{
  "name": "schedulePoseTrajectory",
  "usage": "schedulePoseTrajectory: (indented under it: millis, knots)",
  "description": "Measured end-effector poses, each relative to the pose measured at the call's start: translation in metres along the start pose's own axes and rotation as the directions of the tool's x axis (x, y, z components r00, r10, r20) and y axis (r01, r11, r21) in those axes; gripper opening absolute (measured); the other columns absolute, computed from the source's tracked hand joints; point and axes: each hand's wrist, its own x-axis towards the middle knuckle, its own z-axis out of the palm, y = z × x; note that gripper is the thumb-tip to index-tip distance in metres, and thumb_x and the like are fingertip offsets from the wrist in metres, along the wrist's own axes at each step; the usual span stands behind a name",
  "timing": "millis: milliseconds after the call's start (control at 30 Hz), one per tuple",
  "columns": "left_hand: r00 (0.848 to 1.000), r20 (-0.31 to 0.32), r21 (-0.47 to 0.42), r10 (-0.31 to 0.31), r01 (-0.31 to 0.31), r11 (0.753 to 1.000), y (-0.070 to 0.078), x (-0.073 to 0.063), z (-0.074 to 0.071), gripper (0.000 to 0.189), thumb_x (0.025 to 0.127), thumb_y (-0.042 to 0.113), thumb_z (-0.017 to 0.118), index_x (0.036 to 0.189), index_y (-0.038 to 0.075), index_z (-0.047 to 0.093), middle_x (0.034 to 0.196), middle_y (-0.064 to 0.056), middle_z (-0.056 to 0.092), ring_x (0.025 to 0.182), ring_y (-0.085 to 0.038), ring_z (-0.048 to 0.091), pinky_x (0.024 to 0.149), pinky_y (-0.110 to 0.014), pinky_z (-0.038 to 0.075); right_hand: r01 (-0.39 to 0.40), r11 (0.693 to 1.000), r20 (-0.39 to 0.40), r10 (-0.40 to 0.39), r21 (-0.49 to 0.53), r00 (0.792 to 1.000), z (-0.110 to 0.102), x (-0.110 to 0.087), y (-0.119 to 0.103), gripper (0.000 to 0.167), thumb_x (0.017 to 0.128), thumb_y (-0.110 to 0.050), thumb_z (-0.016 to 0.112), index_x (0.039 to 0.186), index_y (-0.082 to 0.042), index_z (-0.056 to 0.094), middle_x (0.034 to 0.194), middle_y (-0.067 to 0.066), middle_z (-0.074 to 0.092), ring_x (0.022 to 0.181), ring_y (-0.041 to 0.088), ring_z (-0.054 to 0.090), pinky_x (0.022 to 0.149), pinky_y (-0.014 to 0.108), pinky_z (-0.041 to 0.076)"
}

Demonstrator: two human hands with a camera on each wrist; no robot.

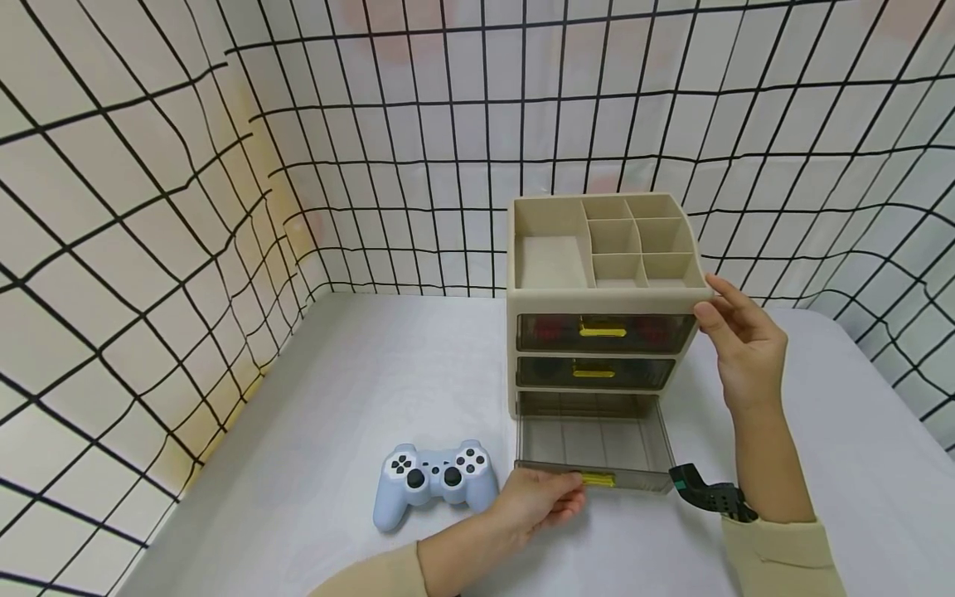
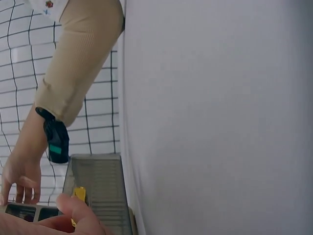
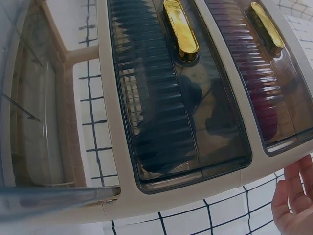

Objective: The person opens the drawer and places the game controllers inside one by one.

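Observation:
A beige desktop drawer organizer (image 1: 608,300) has two dark see-through drawers shut and its bottom drawer (image 1: 589,444) pulled out, with nothing seen inside it. My left hand (image 1: 531,502) pinches the gold handle (image 1: 599,480) of that bottom drawer; the left wrist view has the thumb (image 2: 73,208) against the handle. At the organizer's upper right corner, my right hand (image 1: 752,356) rests its thumb and fairly straight fingers on the side. The right wrist view shows its fingers (image 3: 293,186) along the side wall, next to the upper drawer (image 3: 259,63), which holds something red.
A light blue game controller (image 1: 436,481) lies on the white table (image 1: 358,373), left of the pulled-out drawer and close to my left hand. Black wire grid panels (image 1: 418,166) stand around the back and sides. Open compartments (image 1: 550,257) top the organizer.

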Motion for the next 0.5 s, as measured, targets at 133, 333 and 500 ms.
schedulePoseTrajectory:
  millis: [133,333,500]
  knots:
    - [1.000,-0.007,-0.007,0.006,-0.006,1.000,-0.004,-0.003,0.002,0.019,0.092,0.007,0.065,0.095,-0.011,0.069,0.065,0.000,0.064,0.055,-0.001,0.058,0.056,-0.012,0.050,-0.007,1.000,-0.007,0.007,-0.006,1.000,0.000,0.000,-0.001,0.032,0.090,0.005,0.065,0.121,-0.001,0.068,0.094,0.002,0.069,0.083,0.012,0.060,0.078,0.017,0.049]
    - [1.000,-0.003,-0.017,0.012,-0.012,1.000,-0.008,-0.009,0.004,0.020,0.093,0.008,0.065,0.095,-0.011,0.069,0.064,0.002,0.064,0.055,-0.001,0.058,0.055,-0.012,0.049,0.000,1.000,-0.005,0.000,-0.009,1.000,0.001,-0.001,-0.001,0.032,0.090,0.005,0.065,0.121,0.000,0.067,0.094,0.002,0.069,0.085,0.013,0.060,0.078,0.016,0.049]
    - [1.000,-0.005,-0.042,0.013,-0.013,0.999,-0.008,-0.013,0.005,0.019,0.092,0.007,0.065,0.094,-0.012,0.069,0.062,0.002,0.063,0.053,0.000,0.058,0.053,-0.011,0.048,0.003,1.000,-0.003,-0.003,-0.003,1.000,0.000,-0.001,-0.001,0.032,0.090,0.006,0.065,0.121,0.000,0.067,0.095,0.003,0.069,0.084,0.013,0.061,0.078,0.016,0.049]
